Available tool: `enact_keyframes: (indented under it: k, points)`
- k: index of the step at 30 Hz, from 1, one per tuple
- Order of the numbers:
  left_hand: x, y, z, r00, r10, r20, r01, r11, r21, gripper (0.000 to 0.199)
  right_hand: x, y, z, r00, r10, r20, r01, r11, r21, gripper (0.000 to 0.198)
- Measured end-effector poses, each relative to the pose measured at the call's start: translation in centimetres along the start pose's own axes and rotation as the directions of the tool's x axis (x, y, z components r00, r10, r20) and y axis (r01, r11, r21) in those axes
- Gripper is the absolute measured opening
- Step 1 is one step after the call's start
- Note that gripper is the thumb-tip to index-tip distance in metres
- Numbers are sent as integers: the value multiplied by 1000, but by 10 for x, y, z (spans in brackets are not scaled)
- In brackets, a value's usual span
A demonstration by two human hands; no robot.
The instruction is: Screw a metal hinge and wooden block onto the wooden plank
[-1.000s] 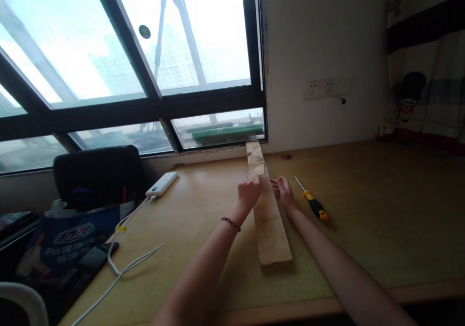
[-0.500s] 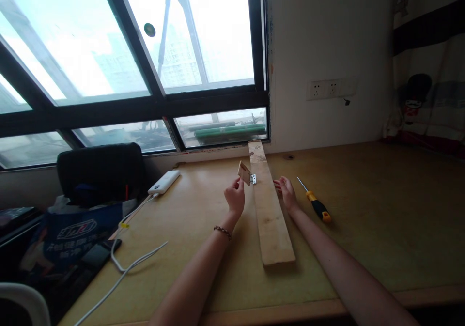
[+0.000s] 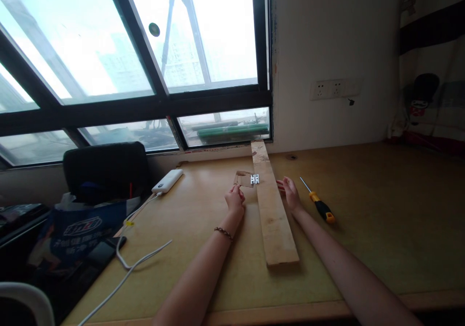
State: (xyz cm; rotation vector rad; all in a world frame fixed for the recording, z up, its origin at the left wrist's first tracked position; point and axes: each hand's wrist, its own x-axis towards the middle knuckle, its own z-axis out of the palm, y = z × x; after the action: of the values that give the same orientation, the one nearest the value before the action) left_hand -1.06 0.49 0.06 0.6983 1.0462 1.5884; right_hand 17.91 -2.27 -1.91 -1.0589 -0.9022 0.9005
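Observation:
A long wooden board (image 3: pixel 275 214) lies on the table, its far end toward the window. A metal hinge (image 3: pixel 255 178) joins the board's left edge to a small wooden piece (image 3: pixel 244 178), which sits nearly level with the board. My left hand (image 3: pixel 235 197) pinches the near edge of that small piece. On the board's other side, my right hand (image 3: pixel 289 193) rests by the right edge with fingers stretched out, holding nothing. A screwdriver (image 3: pixel 321 206) with a yellow and black handle lies to the right of my right hand.
A white power bank (image 3: pixel 167 181) with a white cable (image 3: pixel 134 266) lies on the table's left side. Past the left edge are a black chair (image 3: pixel 105 171) and a blue bag (image 3: pixel 83 229). The window (image 3: pixel 214 100) and a wall socket (image 3: pixel 336 88) are behind the table.
The small wooden piece has swung down on its hinge, from tilted up to nearly flat, with my left hand still on it. My right hand stays beside the board.

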Motion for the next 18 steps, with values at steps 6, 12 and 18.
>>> enact_keyframes:
  k: [6, 12, 18]
  points:
    - [-12, 1, 9, 970, -220, 107, 233, 963, -135, 24, -2, -2, 0, 1000, 11, 3, -11, 1000, -22, 58]
    - [-14, -3, 24, 910, -356, 212, 397, 896, -200, 26, -1, -2, 2, 1000, 9, -5, -9, 1000, -3, 59]
    - [-5, -5, 31, 881, -386, 273, 455, 850, -267, 18, -2, -4, 2, 1000, 29, 9, -29, 1000, -3, 57]
